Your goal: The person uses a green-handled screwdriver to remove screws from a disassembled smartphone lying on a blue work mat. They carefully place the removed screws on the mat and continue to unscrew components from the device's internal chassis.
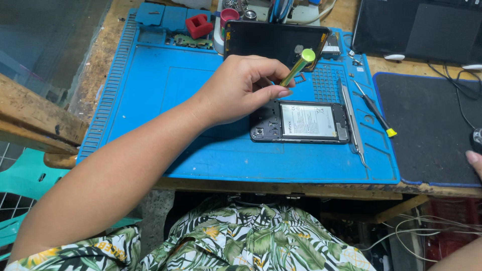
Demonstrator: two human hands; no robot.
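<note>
White-labelled opened phone (300, 122) lies under left hand (240, 89) holding screwdriver (299, 65).

Tweezers (351, 118) right of phone (301, 121)

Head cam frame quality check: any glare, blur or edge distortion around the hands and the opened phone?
Head view: lighting even, shadows soft; the left hand and its green-capped screwdriver are sharp, no motion blur. Opened phone is in focus, with mild sheen on its battery label. Blue mat edges bow slightly from wide-angle distortion. Right hand is cropped at the frame edge.
</note>
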